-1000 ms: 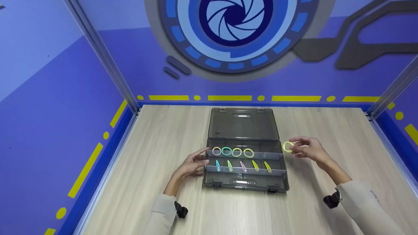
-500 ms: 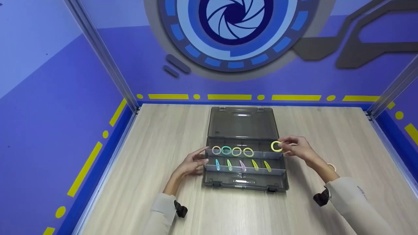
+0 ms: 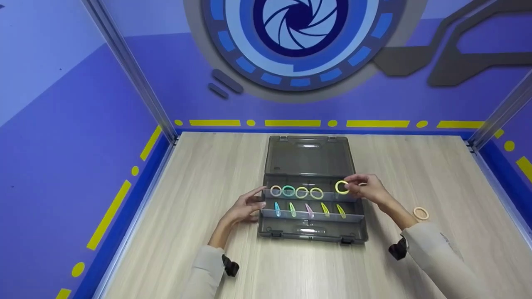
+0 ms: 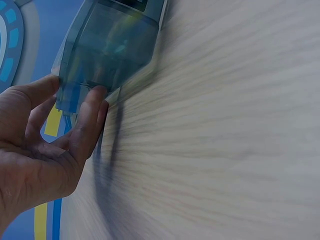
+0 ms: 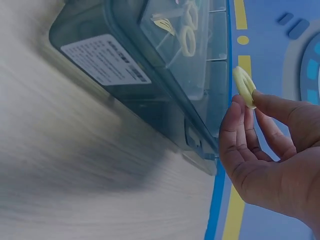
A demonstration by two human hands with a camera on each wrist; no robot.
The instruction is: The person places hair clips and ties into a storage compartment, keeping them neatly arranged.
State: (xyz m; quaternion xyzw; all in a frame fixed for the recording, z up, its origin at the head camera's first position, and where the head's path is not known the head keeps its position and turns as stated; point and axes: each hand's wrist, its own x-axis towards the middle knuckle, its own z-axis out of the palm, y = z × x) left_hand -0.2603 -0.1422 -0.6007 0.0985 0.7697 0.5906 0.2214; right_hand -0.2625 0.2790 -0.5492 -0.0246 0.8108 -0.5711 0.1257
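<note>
A smoky clear plastic organizer box (image 3: pixel 307 238) lies with its lid (image 3: pixel 309 157) folded back. My left hand (image 3: pixel 243 208) touches its left side from outside, the fingertips right at the wall. Between thumb and fingertips, my right hand (image 3: pixel 368 191) pinches a pale yellow hair tie (image 3: pixel 337 187), held upright over the right end of the back compartment. Several hair ties stand in a row at the back divider, among them a green hair tie (image 3: pixel 288 191). Along the front divider sit several snap hair clips, including a blue hair clip (image 3: pixel 277 209) and a pink hair clip (image 3: pixel 309 211).
A peach hair tie (image 3: pixel 421 213) lies on the wooden table (image 3: pixel 316 274) beside my right forearm. The box's front compartment holds nothing visible. Blue printed panels (image 3: pixel 257 108) stand behind the table and along both sides.
My right hand has moved left with the yellow hair tie, from beside the box to over its back compartment. The peach hair tie has come into view. My left hand has stayed put.
</note>
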